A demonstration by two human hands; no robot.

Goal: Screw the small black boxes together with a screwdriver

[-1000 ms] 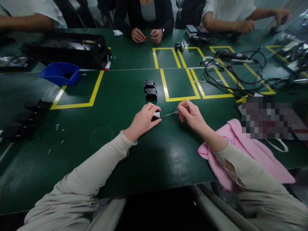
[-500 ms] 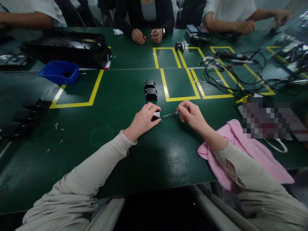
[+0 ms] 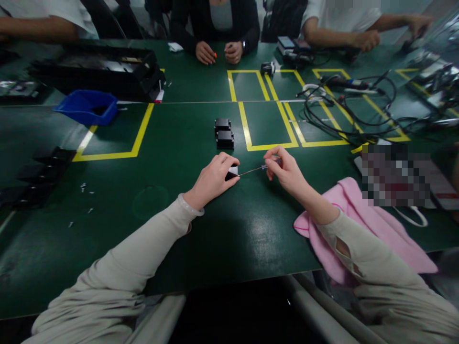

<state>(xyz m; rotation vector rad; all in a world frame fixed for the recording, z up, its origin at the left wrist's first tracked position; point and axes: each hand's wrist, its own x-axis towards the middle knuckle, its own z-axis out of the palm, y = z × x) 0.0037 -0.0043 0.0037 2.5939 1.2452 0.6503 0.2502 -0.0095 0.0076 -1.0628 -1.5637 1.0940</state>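
My left hand [image 3: 215, 177] is closed around a small black block-shaped part [image 3: 232, 172] on the table, its fingers hiding most of it. In my right hand [image 3: 283, 168] is a screwdriver [image 3: 254, 170], gripped by its handle. The thin shaft slants left and its tip meets the right side of the part; the exact contact point is too small to make out. Just beyond my left hand stand two similar black parts, a nearer block [image 3: 225, 139] and a farther block [image 3: 223, 124], with small bright bits at their sides.
Loose screws [image 3: 83, 187] lie at left near black trays [image 3: 39, 177]. A blue bin [image 3: 88, 107] and a long black crate [image 3: 103, 71] stand behind. Tangled cables [image 3: 344, 110] and a pink cloth [image 3: 351, 224] are at right. A co-worker's hands [image 3: 218, 52] rest across the table.
My right hand has shifted and turned very slightly with the screwdriver. My left hand stays in place on the black part.
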